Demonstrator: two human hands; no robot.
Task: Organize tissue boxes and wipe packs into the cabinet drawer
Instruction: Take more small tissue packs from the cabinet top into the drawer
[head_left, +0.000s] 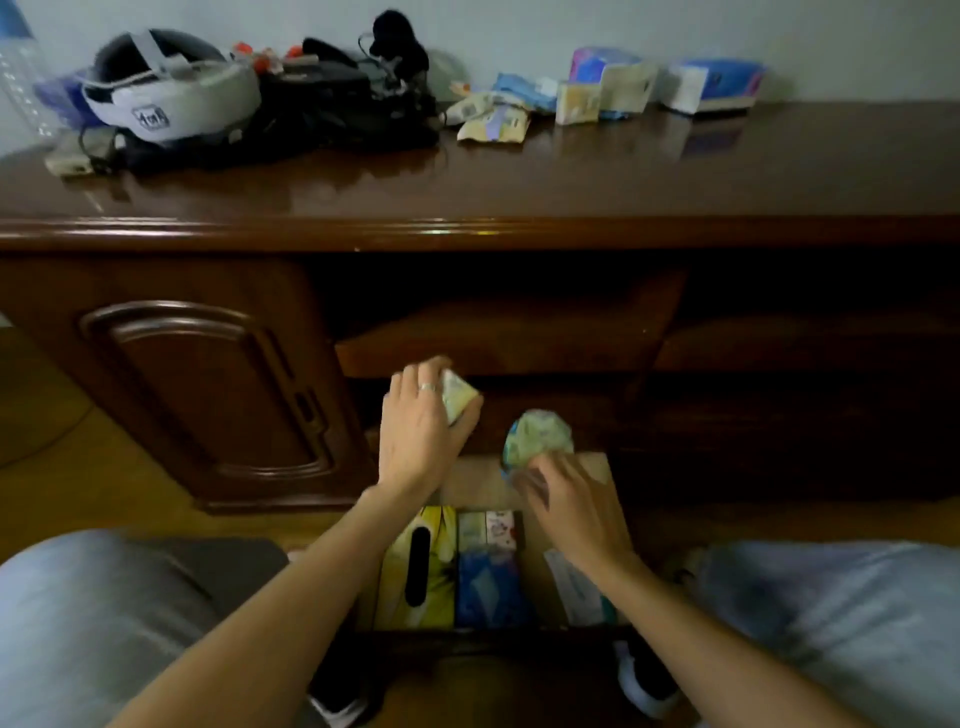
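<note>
The cabinet drawer (597, 467) is pulled out low in front of me. Inside lie a yellow tissue box (441, 571) with a black slot, a blue pack (488, 587), small packs (491, 527) behind it, and a white pack (576, 587) at the right. My left hand (415, 436) grips a pale yellow wipe pack (457, 397) above the drawer's back left. A greenish wipe pack (537, 436) is held by my right hand (576, 509) over the drawer's rear.
On the cabinet top (571, 176) lie more wipe packs (491, 117), small tissue boxes (608, 85) and a blue tissue box (714, 83). A headset (166, 96) and black gear (343, 98) sit at the left. A closed cabinet door (208, 384) is left of the drawer. My knees flank it.
</note>
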